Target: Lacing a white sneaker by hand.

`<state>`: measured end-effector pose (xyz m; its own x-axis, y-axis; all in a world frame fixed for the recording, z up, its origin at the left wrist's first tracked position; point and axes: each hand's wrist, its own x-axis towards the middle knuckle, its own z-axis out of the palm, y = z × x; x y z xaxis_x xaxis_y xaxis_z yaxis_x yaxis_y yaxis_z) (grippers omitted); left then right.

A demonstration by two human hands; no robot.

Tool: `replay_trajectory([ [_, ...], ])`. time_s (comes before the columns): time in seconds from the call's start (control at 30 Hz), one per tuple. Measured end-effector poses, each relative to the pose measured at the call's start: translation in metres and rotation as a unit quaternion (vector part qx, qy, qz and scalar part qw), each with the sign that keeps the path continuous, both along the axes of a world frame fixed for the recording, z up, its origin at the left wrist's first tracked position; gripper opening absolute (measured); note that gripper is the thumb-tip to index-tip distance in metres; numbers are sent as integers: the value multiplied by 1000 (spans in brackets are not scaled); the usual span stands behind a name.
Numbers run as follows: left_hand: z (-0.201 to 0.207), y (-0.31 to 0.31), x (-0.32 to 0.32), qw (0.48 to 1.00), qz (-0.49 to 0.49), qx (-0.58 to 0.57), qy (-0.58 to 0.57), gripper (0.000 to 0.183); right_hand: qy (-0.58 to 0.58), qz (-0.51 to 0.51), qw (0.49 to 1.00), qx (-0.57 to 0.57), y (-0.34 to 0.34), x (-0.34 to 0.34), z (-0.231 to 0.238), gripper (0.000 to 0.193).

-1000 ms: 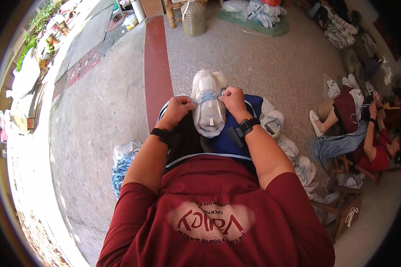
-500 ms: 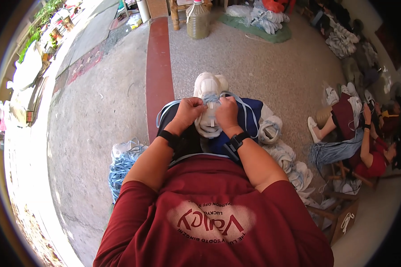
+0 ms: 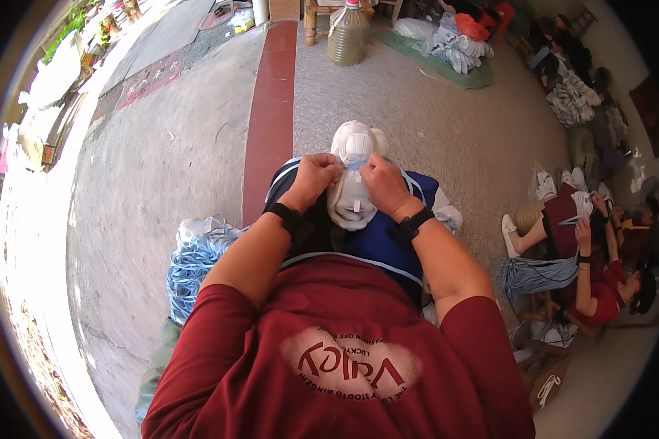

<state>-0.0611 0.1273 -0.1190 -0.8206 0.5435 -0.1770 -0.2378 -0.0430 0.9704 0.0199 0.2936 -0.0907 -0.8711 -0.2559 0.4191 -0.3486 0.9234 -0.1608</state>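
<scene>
A white sneaker (image 3: 354,205) rests on my lap, toe pointing away from me. Light blue shoelace (image 3: 356,162) crosses its upper part between my hands. At the sneaker's left edge my left hand (image 3: 313,180) is closed in a pinch on the lace, its fingertips close to the eyelets. My right hand (image 3: 385,186), also closed, grips lace at the opposite edge, though its curled fingers hide most of it. Loose lace trails across my thighs on both sides. Another white shoe shows partly behind the toe.
A heap of light blue laces (image 3: 198,267) lies to my left. At the right a seated co-worker (image 3: 600,293) handles a white shoe, with a lace bundle (image 3: 538,276) on the lap. Ahead stand a large jug (image 3: 348,36) and a green mat (image 3: 465,75) bearing white shoes.
My view has shifted, so the surroundings sit differently. Both hands stay at the sneaker; the right hand has moved slightly outward from the tongue. The co-worker's hands have risen around a shoe.
</scene>
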Motion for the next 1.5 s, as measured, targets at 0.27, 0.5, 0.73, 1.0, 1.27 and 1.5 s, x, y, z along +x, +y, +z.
replay_trajectory([
  [0.27,-9,4,-4,998,34,54,-28,3,-20,38,984,-172,-28,8,6,3],
  [0.5,-19,13,-8,996,70,54,-6,8,-67,-76,984,-150,-23,-5,-13,19],
  [0.73,-6,16,-3,926,69,-242,283,16,-77,-84,975,-192,-20,-7,-17,20],
  [1.0,11,16,5,887,29,-343,307,18,-80,-120,964,-222,-18,-15,-26,15],
  [1.27,13,13,16,857,-13,-363,364,21,-54,-155,981,-106,-34,-17,-20,9],
  [1.5,-4,6,6,944,24,-236,231,21,-6,-112,993,-20,-39,-23,-20,10],
])
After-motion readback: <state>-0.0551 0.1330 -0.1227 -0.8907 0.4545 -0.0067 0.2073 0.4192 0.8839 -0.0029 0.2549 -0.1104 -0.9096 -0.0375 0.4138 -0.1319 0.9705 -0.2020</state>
